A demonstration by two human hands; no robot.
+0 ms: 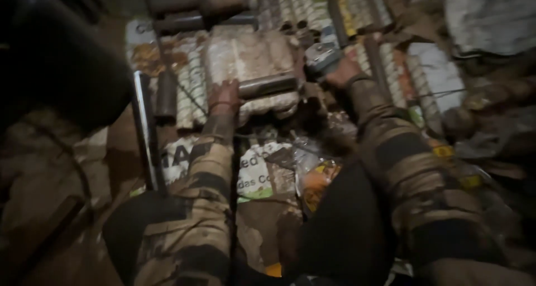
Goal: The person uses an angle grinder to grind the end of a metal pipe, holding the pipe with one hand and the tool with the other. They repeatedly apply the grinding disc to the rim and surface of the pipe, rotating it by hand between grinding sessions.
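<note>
Left hand (224,96) lay on the near end of a short grey metal pipe (268,86), its grip closed over that end, though blur hid the exact curl of the fingers. The pipe lay crosswise on a pale, grimy block (251,60), pointing toward the right. Right hand (341,71) had its grip wrapped tight around the body of a grey power tool, seemingly an angle grinder (322,56), held just beyond the pipe's far end; whether the tool touched the pipe could not be told. Both forearms wore striped, dirty sleeves (209,169). Just left of the block, a long flat metal bar (146,130) ran toward the viewer, with a dark tube (166,93) beside it. Under and around everything the floor was littered with printed sacks (254,171), crumpled wrappers and rows of ribbed pale packing (190,90). Further rods and rolls (357,10) lay at the far side. The place was dim and cluttered, with a dark mass at the upper left.
</note>
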